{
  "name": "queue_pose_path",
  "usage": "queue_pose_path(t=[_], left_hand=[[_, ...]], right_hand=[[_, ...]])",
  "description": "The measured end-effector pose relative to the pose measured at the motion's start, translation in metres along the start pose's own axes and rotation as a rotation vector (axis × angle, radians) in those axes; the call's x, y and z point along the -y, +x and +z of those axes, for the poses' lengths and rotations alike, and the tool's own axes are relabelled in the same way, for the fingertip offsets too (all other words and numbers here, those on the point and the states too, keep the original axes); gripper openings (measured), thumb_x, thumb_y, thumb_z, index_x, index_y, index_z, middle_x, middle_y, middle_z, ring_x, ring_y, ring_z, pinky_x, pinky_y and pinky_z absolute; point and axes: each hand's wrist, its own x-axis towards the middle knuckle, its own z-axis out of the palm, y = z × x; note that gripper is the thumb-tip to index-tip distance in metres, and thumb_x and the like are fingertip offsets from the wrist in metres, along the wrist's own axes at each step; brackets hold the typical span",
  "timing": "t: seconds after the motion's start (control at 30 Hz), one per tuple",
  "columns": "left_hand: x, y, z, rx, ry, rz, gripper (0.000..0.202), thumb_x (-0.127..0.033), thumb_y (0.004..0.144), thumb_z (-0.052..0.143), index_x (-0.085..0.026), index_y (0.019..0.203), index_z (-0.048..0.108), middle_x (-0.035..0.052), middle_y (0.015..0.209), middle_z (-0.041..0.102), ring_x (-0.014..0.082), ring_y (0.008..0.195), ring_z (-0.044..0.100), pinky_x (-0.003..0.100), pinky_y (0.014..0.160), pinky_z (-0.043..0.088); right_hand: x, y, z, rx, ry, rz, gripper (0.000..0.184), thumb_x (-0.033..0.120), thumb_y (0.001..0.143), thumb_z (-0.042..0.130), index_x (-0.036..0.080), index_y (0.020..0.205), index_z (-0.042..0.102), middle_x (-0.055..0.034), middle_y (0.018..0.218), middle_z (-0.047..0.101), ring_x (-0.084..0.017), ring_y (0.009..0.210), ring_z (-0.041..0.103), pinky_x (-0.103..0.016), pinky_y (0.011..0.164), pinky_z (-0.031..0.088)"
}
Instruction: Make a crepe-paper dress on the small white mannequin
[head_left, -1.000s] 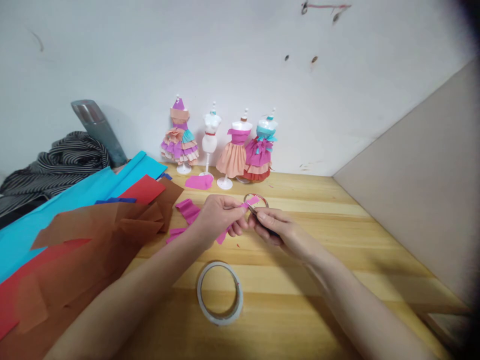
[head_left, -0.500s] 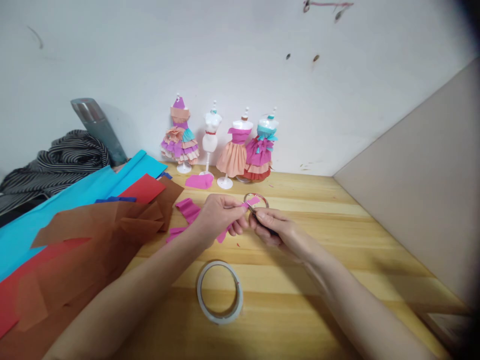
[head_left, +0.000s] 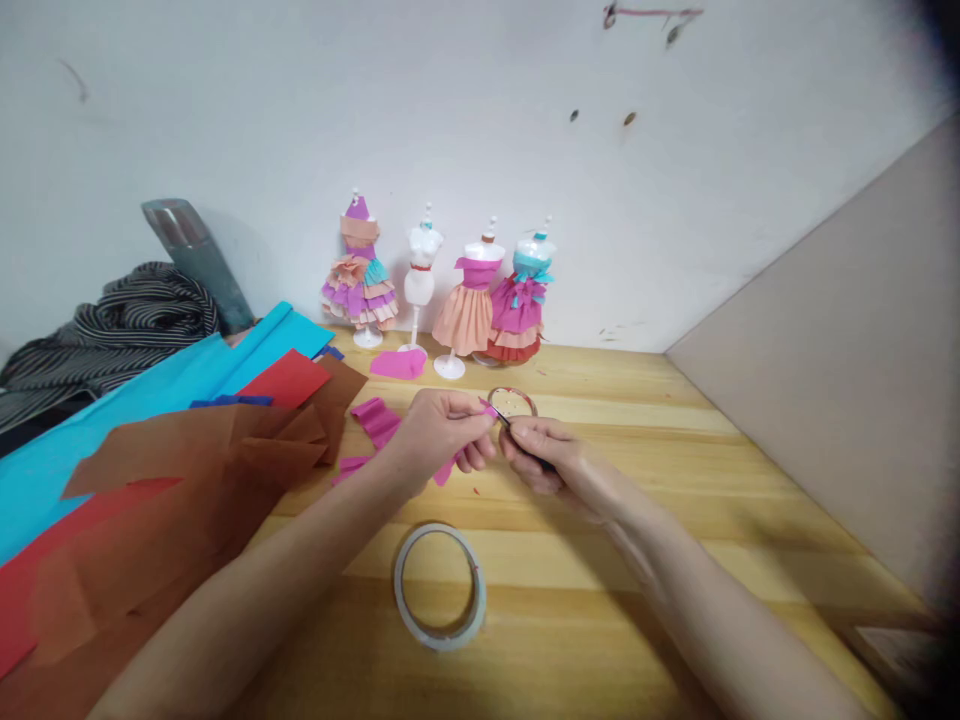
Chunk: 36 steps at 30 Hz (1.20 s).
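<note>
My left hand [head_left: 439, 430] pinches a strip of magenta paper [head_left: 448, 470] above the wooden table [head_left: 675, 470]. My right hand [head_left: 541, 452] is closed on small scissors [head_left: 504, 420], whose blades meet the strip's upper end right beside my left fingertips. More magenta paper pieces [head_left: 376, 418] lie just left of my left hand. A small roll of tape [head_left: 512, 401] lies behind the two hands.
A large roll of clear tape [head_left: 440, 586] lies near me. Sheets of brown, red and cyan paper [head_left: 172, 450] cover the left side. Several small mannequins in paper dresses [head_left: 466, 300] stand by the wall. A striped cloth [head_left: 112, 330] and a metal bottle [head_left: 196, 258] sit far left.
The end of the magenta strip that stuck out past the scissors over the small tape roll is no longer there. Both hands have hardly moved.
</note>
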Motion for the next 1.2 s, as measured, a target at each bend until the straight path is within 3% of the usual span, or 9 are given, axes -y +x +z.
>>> queue_pose_path(t=[0.2, 0.3, 0.4, 0.5, 0.57, 0.7, 0.83, 0.97, 1.2], left_hand=[[-0.001, 0.002, -0.006, -0.016, 0.002, 0.022, 0.019, -0.018, 0.082, 0.058, -0.012, 0.065, 0.064, 0.0006, 0.053, 0.063, 0.007, 0.039, 0.053, 0.017, 0.038, 0.041], [-0.001, 0.003, -0.012, -0.019, 0.066, 0.008, 0.02, -0.016, 0.082, 0.058, -0.012, 0.063, 0.063, 0.0004, 0.052, 0.062, 0.0063, 0.039, 0.052, 0.016, 0.038, 0.041], [-0.003, 0.004, -0.02, -0.02, 0.112, 0.062, 0.019, -0.017, 0.08, 0.059, -0.012, 0.062, 0.063, 0.0011, 0.052, 0.062, 0.0062, 0.039, 0.053, 0.016, 0.038, 0.041], [-0.005, 0.004, -0.024, -0.035, 0.105, 0.098, 0.016, -0.019, 0.079, 0.059, -0.013, 0.064, 0.062, 0.0016, 0.054, 0.064, 0.0066, 0.039, 0.053, 0.017, 0.038, 0.04], [-0.004, 0.004, -0.025, 0.003, 0.146, 0.068, 0.014, -0.021, 0.078, 0.059, -0.014, 0.067, 0.063, 0.0023, 0.058, 0.066, 0.007, 0.041, 0.053, 0.017, 0.039, 0.04], [0.008, 0.009, -0.023, 0.224, 0.336, -0.019, 0.014, -0.024, 0.077, 0.058, -0.014, 0.069, 0.064, 0.0032, 0.066, 0.068, 0.0089, 0.048, 0.059, 0.018, 0.043, 0.042], [0.032, 0.019, -0.024, 0.442, 0.485, -0.08, 0.01, -0.022, 0.077, 0.055, -0.016, 0.072, 0.061, -0.003, 0.048, 0.056, 0.0093, 0.044, 0.054, 0.018, 0.043, 0.037], [0.047, 0.023, -0.02, 0.485, 0.571, -0.127, 0.007, -0.019, 0.077, 0.051, -0.017, 0.075, 0.058, -0.0042, 0.048, 0.052, 0.0095, 0.043, 0.052, 0.018, 0.043, 0.034], [0.051, 0.021, -0.014, 0.461, 0.656, -0.137, 0.015, -0.026, 0.08, 0.052, -0.015, 0.085, 0.061, -0.0007, 0.072, 0.058, 0.0073, 0.043, 0.053, 0.019, 0.044, 0.038]], right_hand=[[0.006, -0.002, -0.006, 0.039, 0.002, 0.012, 0.046, 0.06, 0.075, 0.065, 0.015, 0.072, 0.058, 0.0088, 0.048, 0.029, -0.005, 0.042, 0.014, -0.024, 0.04, 0.006], [0.013, -0.007, -0.012, 0.084, -0.164, -0.019, 0.046, 0.061, 0.081, 0.054, 0.016, 0.074, 0.059, 0.0077, 0.048, 0.029, -0.007, 0.042, 0.017, -0.025, 0.041, 0.01], [0.018, -0.011, -0.015, 0.177, -0.732, -0.004, 0.04, 0.051, 0.087, 0.051, 0.016, 0.071, 0.062, 0.0018, 0.052, 0.043, -0.01, 0.046, 0.033, -0.026, 0.047, 0.022], [0.016, -0.009, -0.011, 0.158, -1.406, 0.146, 0.037, 0.04, 0.09, 0.05, 0.015, 0.068, 0.065, -0.0068, 0.061, 0.059, -0.014, 0.052, 0.045, -0.029, 0.053, 0.025], [0.013, -0.005, -0.007, 0.145, -1.599, 0.206, 0.038, 0.038, 0.093, 0.047, 0.014, 0.073, 0.069, -0.0114, 0.07, 0.066, -0.017, 0.056, 0.052, -0.03, 0.054, 0.024], [0.011, -0.002, -0.003, 0.217, -1.621, 0.206, 0.033, 0.034, 0.092, 0.048, 0.015, 0.083, 0.073, -0.013, 0.079, 0.072, -0.021, 0.064, 0.062, -0.029, 0.053, 0.025], [0.012, -0.003, -0.003, 0.246, -1.66, 0.198, 0.03, 0.03, 0.09, 0.048, 0.014, 0.086, 0.074, -0.0152, 0.084, 0.074, -0.024, 0.071, 0.066, -0.029, 0.053, 0.025], [0.009, -0.001, -0.001, 0.247, -1.669, 0.211, 0.035, 0.032, 0.091, 0.045, 0.014, 0.085, 0.074, -0.0163, 0.085, 0.074, -0.025, 0.072, 0.068, -0.029, 0.053, 0.026], [0.018, -0.008, -0.017, 0.205, -1.63, 0.205, 0.03, 0.031, 0.088, 0.047, 0.015, 0.077, 0.069, -0.0139, 0.077, 0.071, -0.021, 0.064, 0.06, -0.029, 0.054, 0.027]])
